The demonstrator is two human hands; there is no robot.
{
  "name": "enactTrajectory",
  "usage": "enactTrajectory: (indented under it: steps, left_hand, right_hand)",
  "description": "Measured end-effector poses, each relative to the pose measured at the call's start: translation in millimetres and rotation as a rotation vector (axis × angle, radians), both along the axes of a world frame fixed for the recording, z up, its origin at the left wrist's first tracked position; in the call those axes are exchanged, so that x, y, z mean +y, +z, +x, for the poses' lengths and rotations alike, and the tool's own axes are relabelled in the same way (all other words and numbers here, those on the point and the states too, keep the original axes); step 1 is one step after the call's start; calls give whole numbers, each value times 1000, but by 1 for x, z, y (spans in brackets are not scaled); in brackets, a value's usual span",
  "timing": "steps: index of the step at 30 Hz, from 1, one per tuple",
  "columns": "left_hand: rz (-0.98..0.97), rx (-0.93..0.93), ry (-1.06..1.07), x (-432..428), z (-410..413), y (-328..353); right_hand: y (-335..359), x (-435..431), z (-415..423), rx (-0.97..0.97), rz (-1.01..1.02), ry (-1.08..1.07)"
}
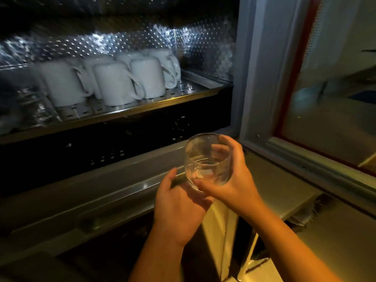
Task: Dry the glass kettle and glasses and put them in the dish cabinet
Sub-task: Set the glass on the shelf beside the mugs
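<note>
Glass upright — mouth up, right hand gripping, left hand cupping base

Smeared mugs, a shelf lost in shadow, fingers out of sight

The white mugs on the upper shelf are motion-blurred, the far ones hidden behind the near ones, so their number cannot be told. What lies at the shelf's left end is a blur cut by the frame. The lower shelf is nearly black, only its perforations glinting. The left hand has its fingers tucked under the glass and behind the right hand, so its hold is unclear. Both forearms run off the near edge. The cabinet door on the right is cropped, with only vague shapes behind its pane.
</note>
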State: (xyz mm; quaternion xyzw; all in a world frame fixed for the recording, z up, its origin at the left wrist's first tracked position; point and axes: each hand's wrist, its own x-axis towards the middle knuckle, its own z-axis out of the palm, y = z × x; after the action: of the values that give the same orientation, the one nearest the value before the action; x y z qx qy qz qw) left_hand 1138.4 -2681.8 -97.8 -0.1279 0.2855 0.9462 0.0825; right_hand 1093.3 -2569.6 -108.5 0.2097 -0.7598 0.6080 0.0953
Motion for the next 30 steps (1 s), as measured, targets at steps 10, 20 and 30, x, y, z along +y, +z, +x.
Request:
enactTrajectory:
  steps: [10, 20, 30]
  left_hand:
    - [68, 146, 64, -56, 16, 37]
    - [83, 299, 108, -96, 21, 64]
    - [87, 377, 204, -116, 23, 103]
  right_hand:
    - [54, -53, -9, -1, -20, 223]
    - [93, -96, -18, 23, -18, 364]
    - [133, -127, -26, 117, -69, 348]
